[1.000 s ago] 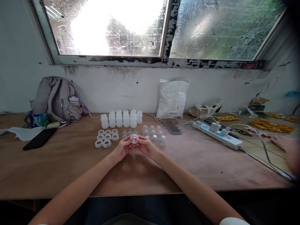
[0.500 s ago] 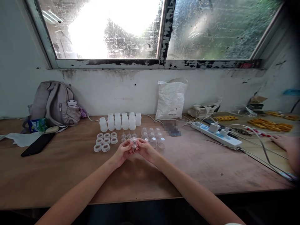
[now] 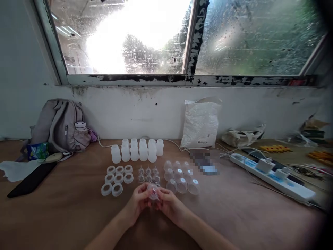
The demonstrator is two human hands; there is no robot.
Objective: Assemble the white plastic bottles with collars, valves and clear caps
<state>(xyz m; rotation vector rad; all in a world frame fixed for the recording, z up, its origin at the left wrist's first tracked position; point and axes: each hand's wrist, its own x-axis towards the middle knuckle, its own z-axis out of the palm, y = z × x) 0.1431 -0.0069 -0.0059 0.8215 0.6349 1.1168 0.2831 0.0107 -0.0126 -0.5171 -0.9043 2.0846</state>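
My left hand [image 3: 140, 199] and my right hand [image 3: 168, 202] meet at the middle of the table, both closed on one small clear round piece [image 3: 153, 192]. Just beyond them stand several clear nipple-shaped pieces [image 3: 148, 178] in rows. White rings [image 3: 119, 178] lie in rows to the left. Frosted white bottles [image 3: 134, 151] stand upright behind the rings and nipples. To the right are several clear domed caps [image 3: 181, 185], some with a pale round mark on top.
On the left are a grey backpack [image 3: 61, 125], a black phone [image 3: 32, 180] and a white tissue [image 3: 18, 170]. A silver bag [image 3: 201, 123] leans on the wall. A power strip [image 3: 273, 177] with cables lies at the right.
The view has tilted and moved closer, so the table items look larger. Both hands still hold the clear piece, whose round face now shows more. The other person's hand has left the right edge.
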